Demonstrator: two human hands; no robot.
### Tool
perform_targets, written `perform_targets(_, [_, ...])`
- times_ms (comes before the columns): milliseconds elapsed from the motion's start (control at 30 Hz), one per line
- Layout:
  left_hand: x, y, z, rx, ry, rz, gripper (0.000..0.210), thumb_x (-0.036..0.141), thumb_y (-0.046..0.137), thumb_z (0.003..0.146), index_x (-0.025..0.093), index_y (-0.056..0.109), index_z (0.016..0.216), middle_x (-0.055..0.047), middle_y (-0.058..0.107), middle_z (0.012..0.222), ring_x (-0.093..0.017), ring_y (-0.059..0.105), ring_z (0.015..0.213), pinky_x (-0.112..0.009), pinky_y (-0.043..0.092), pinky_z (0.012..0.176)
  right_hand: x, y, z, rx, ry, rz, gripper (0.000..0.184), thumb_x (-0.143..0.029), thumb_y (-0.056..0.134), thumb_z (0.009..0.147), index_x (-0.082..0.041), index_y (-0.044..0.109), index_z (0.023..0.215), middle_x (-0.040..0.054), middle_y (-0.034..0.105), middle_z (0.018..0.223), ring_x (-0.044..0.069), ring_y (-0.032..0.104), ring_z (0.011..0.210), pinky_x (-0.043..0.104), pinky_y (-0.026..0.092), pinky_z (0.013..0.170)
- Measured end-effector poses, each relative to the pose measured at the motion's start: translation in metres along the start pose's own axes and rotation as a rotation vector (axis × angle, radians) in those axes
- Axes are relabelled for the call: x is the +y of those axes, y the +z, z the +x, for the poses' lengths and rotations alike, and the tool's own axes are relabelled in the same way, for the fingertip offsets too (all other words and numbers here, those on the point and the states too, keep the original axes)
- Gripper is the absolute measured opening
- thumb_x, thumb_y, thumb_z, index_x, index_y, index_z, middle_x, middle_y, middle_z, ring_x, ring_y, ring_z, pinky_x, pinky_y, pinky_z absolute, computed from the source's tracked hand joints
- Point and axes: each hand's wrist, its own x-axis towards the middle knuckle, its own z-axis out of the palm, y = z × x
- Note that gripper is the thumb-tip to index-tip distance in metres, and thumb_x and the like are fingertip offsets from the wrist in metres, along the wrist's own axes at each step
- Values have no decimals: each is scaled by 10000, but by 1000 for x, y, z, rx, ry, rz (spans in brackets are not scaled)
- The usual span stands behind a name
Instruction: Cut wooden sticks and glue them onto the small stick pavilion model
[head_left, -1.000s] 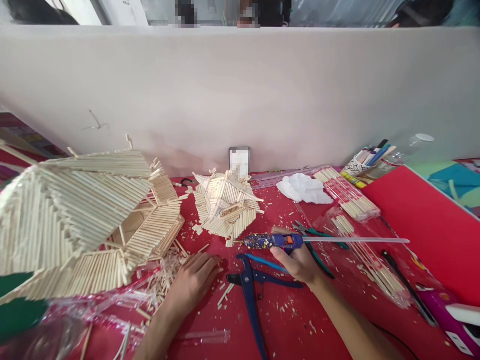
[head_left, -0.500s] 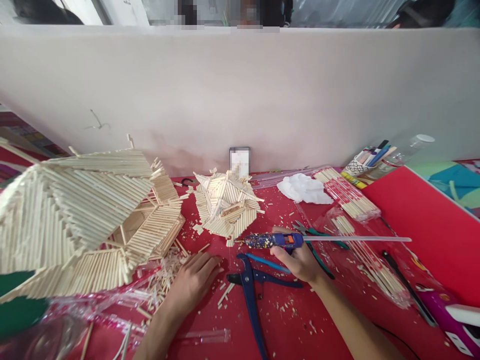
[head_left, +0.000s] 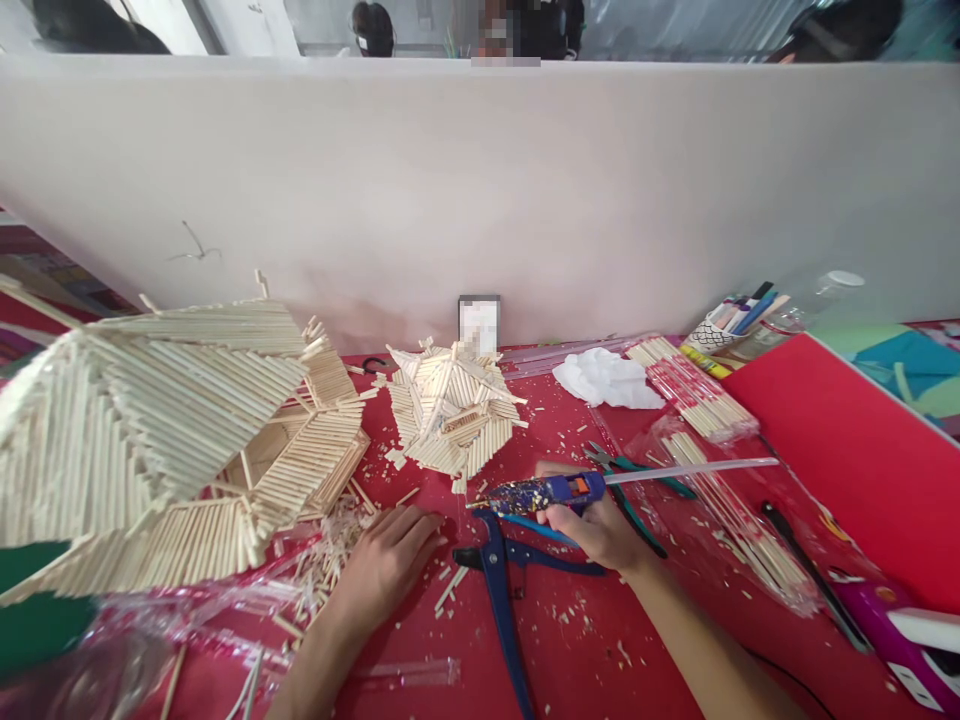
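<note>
My right hand (head_left: 596, 520) is wrapped round a blue hot glue gun (head_left: 551, 492), with a long clear glue stick (head_left: 694, 469) jutting from its back. The gun's nozzle points left, just below a small roof-like model made of wooden sticks (head_left: 457, 410), apart from it. Fingers stretched and flat, my left hand (head_left: 397, 555) rests on the red tabletop (head_left: 420, 640) and holds nothing. Between the hands lies a pair of blue-handled cutters (head_left: 499, 590). Behind the glue gun is a blue pen-like stick (head_left: 540, 528), partly covered.
A large stick-built house model (head_left: 187, 400) fills the left side. At right are green-handled pliers (head_left: 637, 490), packs of wooden sticks (head_left: 697, 390), white tissue (head_left: 607, 378), a red board (head_left: 862, 450) and a pen cup (head_left: 709, 335). A pale partition (head_left: 480, 180) stands behind. Stick scraps (head_left: 330, 570) lie near my left hand.
The glue gun's nozzle has come down and away from the small stick model, and the glue stick's rear end has tilted up. My left hand has stayed in place.
</note>
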Motion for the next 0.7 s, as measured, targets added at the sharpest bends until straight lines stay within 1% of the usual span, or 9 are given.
perform_targets(100, [1, -2, 1, 6, -3, -3, 172, 266, 468, 1072, 198, 627, 1070, -42, 731, 923, -190, 694, 788, -312, 532, 716, 13, -6, -2, -17, 50, 100, 508, -711, 632, 853, -204, 638, 888, 15, 618, 669, 149, 520, 555, 279, 440, 523])
perform_targets(167, [1, -3, 1, 11, 0, -2, 155, 255, 484, 1066, 199, 628, 1061, -41, 729, 919, -190, 690, 782, -312, 529, 713, 23, -11, -1, -27, 75, 122, 553, -732, 591, 873, -185, 669, 860, 23, 613, 642, 144, 510, 530, 279, 424, 507])
perform_targets(267, [1, -3, 1, 20, 5, 7, 137, 238, 496, 1059, 197, 626, 1059, -38, 726, 915, -190, 685, 779, -316, 527, 711, 31, -17, 2, -16, 107, 67, 563, -699, 554, 924, -171, 693, 782, 12, 562, 587, 139, 506, 527, 278, 403, 519])
perform_targets(333, [0, -2, -1, 24, 11, 25, 140, 231, 492, 1060, 195, 626, 1069, -40, 727, 921, -192, 687, 787, -320, 530, 716, 30, -17, 3, 0, 133, 13, 554, -686, 563, 926, -169, 702, 780, 1, 542, 576, 136, 499, 524, 275, 389, 522])
perform_targets(467, [-1, 0, -3, 17, 17, 51, 146, 228, 494, 1058, 194, 633, 1089, -46, 731, 937, -193, 691, 804, -326, 538, 730, 16, -10, 5, -5, 169, -45, 576, -720, 579, 889, -168, 699, 773, -9, 528, 570, 136, 494, 520, 278, 385, 526])
perform_targets(567, [0, 1, -3, 13, 18, 57, 152, 228, 491, 1058, 195, 638, 1076, -47, 730, 921, -190, 691, 799, -324, 539, 726, 6, -5, 6, -6, 170, -52, 592, -739, 574, 875, -171, 690, 756, -12, 517, 561, 138, 488, 516, 281, 383, 525])
perform_targets(700, [1, 0, -1, 21, 31, 68, 163, 248, 482, 1064, 193, 635, 1076, -49, 732, 918, -196, 693, 787, -329, 535, 710, 1, -3, 7, -10, 181, -39, 611, -761, 572, 858, -172, 684, 743, -14, 508, 550, 138, 479, 510, 282, 377, 521])
